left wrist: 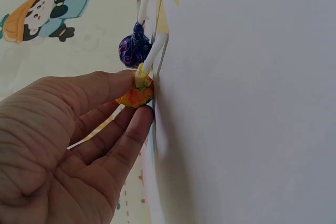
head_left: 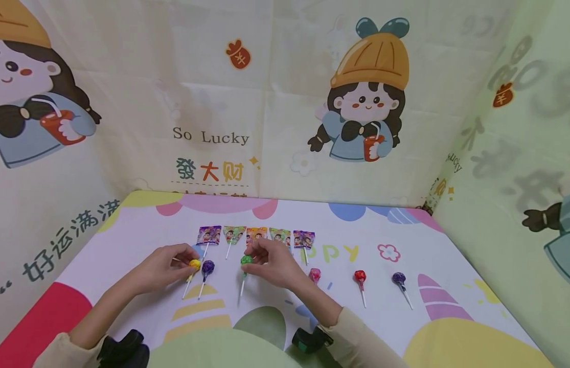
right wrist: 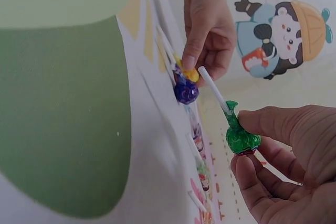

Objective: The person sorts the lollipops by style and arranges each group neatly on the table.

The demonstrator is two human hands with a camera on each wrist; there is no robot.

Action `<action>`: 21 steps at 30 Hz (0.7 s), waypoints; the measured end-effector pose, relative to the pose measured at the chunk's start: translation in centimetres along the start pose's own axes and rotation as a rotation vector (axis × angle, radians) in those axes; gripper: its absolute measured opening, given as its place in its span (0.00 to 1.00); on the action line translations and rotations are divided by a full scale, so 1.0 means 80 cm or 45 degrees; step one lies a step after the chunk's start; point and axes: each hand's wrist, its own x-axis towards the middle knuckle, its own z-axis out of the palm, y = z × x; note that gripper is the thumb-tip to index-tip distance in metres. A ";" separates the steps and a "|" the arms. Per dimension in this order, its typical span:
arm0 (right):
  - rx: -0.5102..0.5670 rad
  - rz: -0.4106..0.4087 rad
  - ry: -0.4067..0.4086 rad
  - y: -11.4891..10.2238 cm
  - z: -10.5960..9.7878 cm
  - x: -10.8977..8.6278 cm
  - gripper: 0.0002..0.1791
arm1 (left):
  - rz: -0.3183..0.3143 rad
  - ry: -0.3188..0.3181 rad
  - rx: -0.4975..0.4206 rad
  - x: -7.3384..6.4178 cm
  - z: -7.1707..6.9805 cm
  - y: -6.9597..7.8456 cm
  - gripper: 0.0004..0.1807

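My left hand [head_left: 172,263] pinches a yellow lollipop [left wrist: 137,94] by its wrapped head, close against the table, with its stick toward me. Right beside it lies a purple lollipop [head_left: 208,267]. My right hand [head_left: 273,263] holds a green lollipop [right wrist: 242,139] between thumb and fingers; its white stick points away from the palm in the right wrist view. Behind the hands stretches a row of flat-wrapped lollipops, with a purple one [head_left: 208,235] at the left end and another purple one [head_left: 304,239] at the right end. My right hand partly covers the middle of that row.
To the right of my right forearm lie a pink lollipop [head_left: 315,275], a red lollipop [head_left: 360,276] and a dark purple lollipop [head_left: 399,278]. The patterned table [head_left: 340,327] meets printed cloth walls [head_left: 285,102] at the back and sides.
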 end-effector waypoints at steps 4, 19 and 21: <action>0.015 -0.003 -0.004 -0.002 0.006 0.003 0.13 | -0.004 -0.007 -0.004 0.000 0.000 -0.001 0.11; 0.032 0.003 -0.019 -0.008 0.030 0.015 0.13 | -0.023 -0.014 0.000 0.000 0.000 -0.001 0.11; 0.030 0.003 -0.017 -0.007 0.033 0.017 0.13 | -0.026 -0.014 0.005 0.000 0.000 -0.001 0.11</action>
